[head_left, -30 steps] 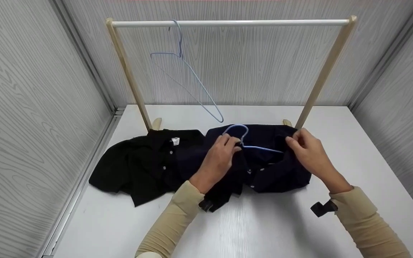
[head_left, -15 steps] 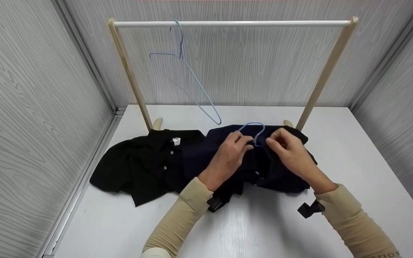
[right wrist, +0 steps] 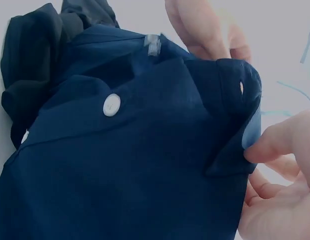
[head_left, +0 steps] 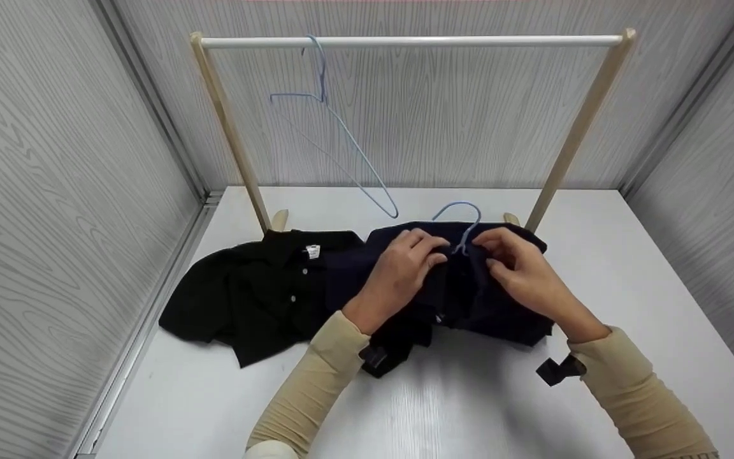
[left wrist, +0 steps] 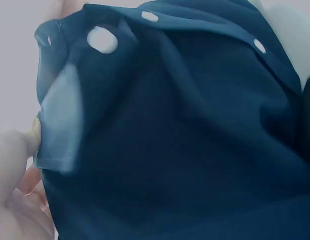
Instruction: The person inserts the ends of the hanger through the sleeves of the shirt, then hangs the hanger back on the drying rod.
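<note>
Left hand (head_left: 399,271): pinching collar (right wrist: 232,155) of navy shirt (right wrist: 120,165)
Right hand (head_left: 520,274): likewise
Blue hanger (head_left: 472,227): seemingly being dressed; next, likely, evening both sides

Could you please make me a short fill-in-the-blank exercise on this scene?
1. Exactly ____ hanger hangs from the white rail.
2. In the head view, the black shirt lies to the ____ of the navy shirt.
3. The navy shirt's buttons are ____.
4. Another hanger's hook rises ____ the left hand and the right hand.

Missing words: one; left; white; between.
</note>
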A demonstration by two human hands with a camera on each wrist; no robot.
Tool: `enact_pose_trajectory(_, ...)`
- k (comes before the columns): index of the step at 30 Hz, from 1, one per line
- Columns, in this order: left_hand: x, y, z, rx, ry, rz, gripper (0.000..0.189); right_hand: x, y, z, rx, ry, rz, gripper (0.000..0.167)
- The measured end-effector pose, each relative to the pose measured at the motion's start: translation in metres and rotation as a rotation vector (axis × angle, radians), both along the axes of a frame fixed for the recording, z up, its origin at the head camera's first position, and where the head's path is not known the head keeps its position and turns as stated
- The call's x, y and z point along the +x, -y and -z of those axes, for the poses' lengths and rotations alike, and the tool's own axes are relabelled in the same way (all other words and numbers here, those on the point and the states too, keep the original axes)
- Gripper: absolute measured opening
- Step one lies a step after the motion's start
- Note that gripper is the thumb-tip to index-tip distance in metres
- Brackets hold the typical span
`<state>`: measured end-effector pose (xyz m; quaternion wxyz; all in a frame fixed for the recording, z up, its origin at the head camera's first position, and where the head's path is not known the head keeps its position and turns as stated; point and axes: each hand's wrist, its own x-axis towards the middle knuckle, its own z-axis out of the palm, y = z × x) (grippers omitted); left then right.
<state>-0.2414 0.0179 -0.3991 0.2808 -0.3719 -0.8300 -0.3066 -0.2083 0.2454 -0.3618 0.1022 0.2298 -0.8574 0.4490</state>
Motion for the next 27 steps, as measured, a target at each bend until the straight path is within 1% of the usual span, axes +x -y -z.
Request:
enact_pose_trajectory(2, -0.001, 0.006, -0.001, -0.008, -0.005, 0.0, 0.028, 0.001, -0.003, -0.002, -0.015, -0.001, -0.004, 0.035)
enact_pose_trajectory(4, -0.003, 0.013, 0.0, -0.007, -0.009, 0.013, 0.028, 0.0, -0.007, -0.002, -0.044, 0.005, -0.015, 0.036)
enact_pose_trajectory(7, -0.004, 0.024, 0.0, 0.006, -0.021, 0.062, 0.027, -0.005, -0.017, 0.004, -0.097, 0.009, -0.025, 0.038)
enact_pose_trajectory(9, -0.004, 0.031, 0.0, 0.012, -0.03, 0.102, 0.028, -0.005, -0.02, 0.003, -0.119, 0.011, -0.021, 0.039)
enact_pose_trajectory(11, -0.003, 0.037, 0.0, 0.015, -0.033, 0.124, 0.029, -0.004, -0.023, 0.001, -0.128, -0.002, -0.013, 0.039)
enact_pose_trajectory(12, -0.003, 0.039, 0.0, 0.013, -0.031, 0.122, 0.03, -0.003, -0.024, 0.0, -0.132, -0.011, -0.011, 0.039)
enact_pose_trajectory(14, -0.002, 0.043, 0.001, 0.002, -0.017, 0.094, 0.03, -0.002, -0.027, -0.001, -0.138, -0.028, -0.004, 0.038)
enact_pose_trajectory(18, 0.001, 0.047, 0.001, -0.034, 0.001, -0.013, 0.021, -0.001, -0.03, -0.003, -0.148, -0.046, -0.009, 0.037)
enact_pose_trajectory(20, 0.003, 0.048, 0.0, -0.029, -0.004, -0.045, 0.014, 0.0, -0.031, -0.004, -0.139, -0.048, -0.021, 0.037)
enact_pose_trajectory(23, 0.004, 0.05, -0.001, 0.012, -0.028, -0.063, 0.01, 0.001, -0.034, -0.005, -0.131, -0.04, -0.049, 0.036)
enact_pose_trajectory(27, 0.004, 0.05, -0.003, 0.092, -0.06, -0.057, 0.009, 0.002, -0.04, -0.005, -0.115, -0.035, -0.048, 0.032)
